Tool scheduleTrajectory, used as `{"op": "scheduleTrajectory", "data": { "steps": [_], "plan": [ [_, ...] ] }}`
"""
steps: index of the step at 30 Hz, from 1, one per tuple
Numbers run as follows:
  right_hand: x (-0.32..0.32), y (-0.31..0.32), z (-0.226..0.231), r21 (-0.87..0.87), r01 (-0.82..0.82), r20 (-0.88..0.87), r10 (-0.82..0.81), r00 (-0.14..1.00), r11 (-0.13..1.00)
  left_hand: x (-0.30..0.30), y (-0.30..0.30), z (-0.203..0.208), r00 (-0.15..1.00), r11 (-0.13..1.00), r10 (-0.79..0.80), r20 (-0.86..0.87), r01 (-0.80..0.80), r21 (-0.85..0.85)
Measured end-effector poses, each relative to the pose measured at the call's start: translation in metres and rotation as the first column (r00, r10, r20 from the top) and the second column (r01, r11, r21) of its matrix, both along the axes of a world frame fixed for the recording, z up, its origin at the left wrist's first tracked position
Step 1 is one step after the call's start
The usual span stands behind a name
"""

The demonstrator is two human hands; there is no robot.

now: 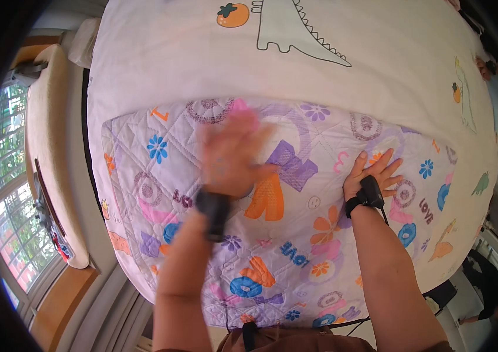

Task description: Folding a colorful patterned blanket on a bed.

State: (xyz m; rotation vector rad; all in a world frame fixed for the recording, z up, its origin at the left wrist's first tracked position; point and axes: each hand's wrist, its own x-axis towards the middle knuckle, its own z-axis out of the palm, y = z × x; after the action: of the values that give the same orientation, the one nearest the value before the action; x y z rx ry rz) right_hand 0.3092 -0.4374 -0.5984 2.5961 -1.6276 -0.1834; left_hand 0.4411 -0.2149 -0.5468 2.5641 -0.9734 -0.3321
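Note:
A quilted lilac pad with flowers, letters and rings printed on it lies spread over a white bed sheet. My left hand is over the upper left part of the pad, smeared by motion. Its thumb stands apart from the palm, and nothing shows in its grasp. Whether it touches the cloth I cannot tell. On the right part of the pad my right hand lies flat, palm down, with its fingers spread. Both wrists carry black straps with small devices. Small creases run across the pad between my arms.
The sheet has dinosaur and orange prints. At the left are a window and a beige padded ledge with some objects on it. Another person's hand shows at the far right edge of the bed. A dark cable runs near my waist.

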Motion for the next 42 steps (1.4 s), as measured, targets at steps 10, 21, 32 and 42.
{"op": "scheduleTrajectory", "data": {
  "steps": [10, 21, 32, 42],
  "plan": [
    [-0.003, -0.005, -0.003, 0.007, -0.022, -0.002, 0.022, 1.0, 1.0, 0.008, 0.304, -0.023, 0.843, 0.553, 0.316, 0.436, -0.537, 0.637],
    [-0.003, -0.004, -0.001, 0.044, -0.031, 0.048, 0.028, 0.998, 0.999, -0.122, 0.036, 0.017, 0.889, 0.775, 0.381, -0.255, -0.157, 0.612],
    [-0.006, -0.001, 0.013, 0.082, -0.034, 0.075, 0.028, 0.997, 0.996, -0.102, 0.022, 0.01, 0.81, 0.598, 0.449, -0.378, 0.042, 0.8],
    [-0.016, -0.034, 0.03, 0.12, -0.811, 0.308, 0.755, 0.579, 0.573, -0.113, 0.017, 0.007, 0.864, 0.543, 0.428, -0.263, -0.013, 0.84]
  ]
}}
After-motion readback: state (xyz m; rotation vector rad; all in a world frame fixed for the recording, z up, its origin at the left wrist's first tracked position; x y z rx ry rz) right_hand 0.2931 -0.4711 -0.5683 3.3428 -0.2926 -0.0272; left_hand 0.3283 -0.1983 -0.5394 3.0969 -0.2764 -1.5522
